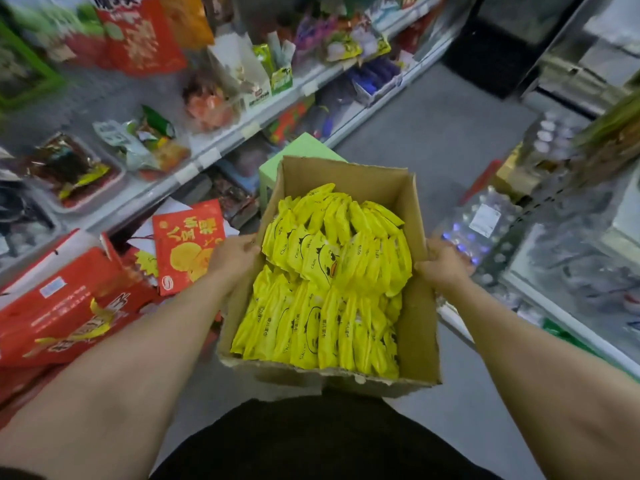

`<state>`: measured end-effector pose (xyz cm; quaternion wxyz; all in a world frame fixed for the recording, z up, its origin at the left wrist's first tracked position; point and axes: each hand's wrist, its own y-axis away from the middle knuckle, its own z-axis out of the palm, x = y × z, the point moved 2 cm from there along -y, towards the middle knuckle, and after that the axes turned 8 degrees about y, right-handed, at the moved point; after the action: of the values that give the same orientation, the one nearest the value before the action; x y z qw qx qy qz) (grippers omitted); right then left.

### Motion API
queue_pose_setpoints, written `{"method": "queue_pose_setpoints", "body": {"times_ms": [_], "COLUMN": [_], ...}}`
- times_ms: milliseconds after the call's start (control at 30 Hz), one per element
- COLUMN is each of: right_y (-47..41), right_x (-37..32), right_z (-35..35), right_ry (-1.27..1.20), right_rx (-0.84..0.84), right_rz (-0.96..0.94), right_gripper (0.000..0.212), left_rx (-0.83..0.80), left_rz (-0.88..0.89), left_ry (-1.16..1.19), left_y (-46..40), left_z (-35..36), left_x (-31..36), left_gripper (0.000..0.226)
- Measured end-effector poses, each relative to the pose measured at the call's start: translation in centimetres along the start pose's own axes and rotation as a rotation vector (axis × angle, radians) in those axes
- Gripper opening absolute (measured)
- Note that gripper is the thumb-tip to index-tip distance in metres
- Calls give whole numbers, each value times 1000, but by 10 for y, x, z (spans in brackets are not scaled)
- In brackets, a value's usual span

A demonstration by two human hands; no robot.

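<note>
An open cardboard box [420, 327] is held up in front of me in a shop aisle. It is packed with several yellow snack packets [332, 282] printed with a duck face, standing in two rows. My left hand [233, 254] grips the box's left wall, fingers curled over the rim. My right hand [441, 265] grips the right wall the same way. Both forearms reach in from the bottom corners. The box's underside is hidden.
Shop shelves [221, 147] with snack bags and trays run along the left. Red gift boxes [69, 299] and a red bag [188, 251] lie low on the left. A pale green stool [301, 150] stands behind the box. Bottled water packs [485, 230] and a glass counter stand right. Grey floor [433, 133] lies ahead.
</note>
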<state>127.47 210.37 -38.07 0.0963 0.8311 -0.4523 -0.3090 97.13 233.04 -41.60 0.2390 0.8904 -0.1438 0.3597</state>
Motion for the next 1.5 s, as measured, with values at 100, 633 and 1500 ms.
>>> {"method": "queue_pose_setpoints", "body": {"times_ms": [100, 633, 1500], "right_y": [-63, -306, -434], "right_x": [-10, -69, -174], "right_z": [-13, -16, 111], "right_ry": [-35, -32, -129], "right_rx": [-65, -57, 180], "right_rz": [-10, 149, 531], "right_gripper": [43, 61, 58], "left_rx": [27, -78, -120], "left_rz": [-8, -89, -25], "left_ry": [30, 30, -136], "left_y": [-50, -305, -597], "left_z": [9, 6, 9], "left_x": [27, 80, 40], "left_gripper": [36, 47, 39]}}
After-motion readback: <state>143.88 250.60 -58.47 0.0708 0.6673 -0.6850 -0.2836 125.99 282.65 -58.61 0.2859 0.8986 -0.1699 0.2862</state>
